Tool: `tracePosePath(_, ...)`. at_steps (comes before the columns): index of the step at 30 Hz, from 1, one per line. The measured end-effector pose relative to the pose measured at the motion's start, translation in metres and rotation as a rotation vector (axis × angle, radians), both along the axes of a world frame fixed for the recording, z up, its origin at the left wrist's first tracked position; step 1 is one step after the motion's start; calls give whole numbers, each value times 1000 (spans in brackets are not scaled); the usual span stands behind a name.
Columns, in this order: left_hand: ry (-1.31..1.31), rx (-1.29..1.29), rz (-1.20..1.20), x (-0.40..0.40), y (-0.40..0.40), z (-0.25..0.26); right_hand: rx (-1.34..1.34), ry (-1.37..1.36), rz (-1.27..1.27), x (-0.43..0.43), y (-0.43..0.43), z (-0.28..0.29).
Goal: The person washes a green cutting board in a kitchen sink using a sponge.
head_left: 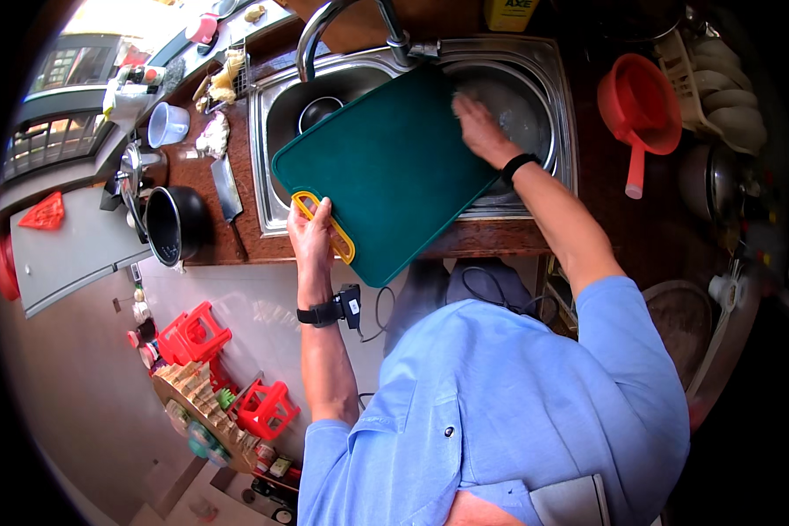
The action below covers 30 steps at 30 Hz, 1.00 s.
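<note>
A dark green cutting board (388,171) with a yellow handle (345,243) is held tilted across the double-bowl stainless steel sink (569,151). My left hand (310,230) grips it by that handle, thumb on top. At the board's right edge is my right hand (483,131), blurred; whether its fingers hold anything cannot be told. Beneath that hand, a round metal basin (523,98) with some water stands in the right bowl. A dark round bowl (319,112) shows in the left bowl, partly covered by the board. The chrome faucet (309,52) arches above the left bowl.
Left of the sink lies a cleaver (225,187), beside a black inner pot (174,223) and a light-coloured cup (168,125). A red plastic dipper (638,105) and a rack of bowls (726,92) stand on the right. Red stools (194,332) are on the floor.
</note>
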<state>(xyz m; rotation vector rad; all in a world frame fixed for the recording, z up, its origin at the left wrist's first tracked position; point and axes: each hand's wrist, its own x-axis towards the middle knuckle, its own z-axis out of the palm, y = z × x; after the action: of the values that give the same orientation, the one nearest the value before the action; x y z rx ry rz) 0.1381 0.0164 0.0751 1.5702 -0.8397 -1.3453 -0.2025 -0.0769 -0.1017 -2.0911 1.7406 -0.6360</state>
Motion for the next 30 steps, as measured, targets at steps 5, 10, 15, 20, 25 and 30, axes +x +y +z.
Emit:
tracePosePath(5, 12, -14, 4, 5, -6, 6, 221, 135, -374, -67, 11, -45)
tracePosePath(10, 65, 13, -24, 15, -1, 5, 365, -142, -429, -69, -6, -20)
tracePosePath(15, 92, 21, -83, 5, -12, 3, -166, -313, -10, 8, 2, 93)
tracePosePath(20, 54, 73, -108, -7, -22, 6, -279, -100, 435, 131, 6, 168)
tracePosePath(25, 74, 69, -127, -11, -25, 13, -496, -47, 374, 166, -12, 127)
tracePosePath(30, 235, 124, -148, 19, -13, -42, -184, -49, 206, 116, -40, 82)
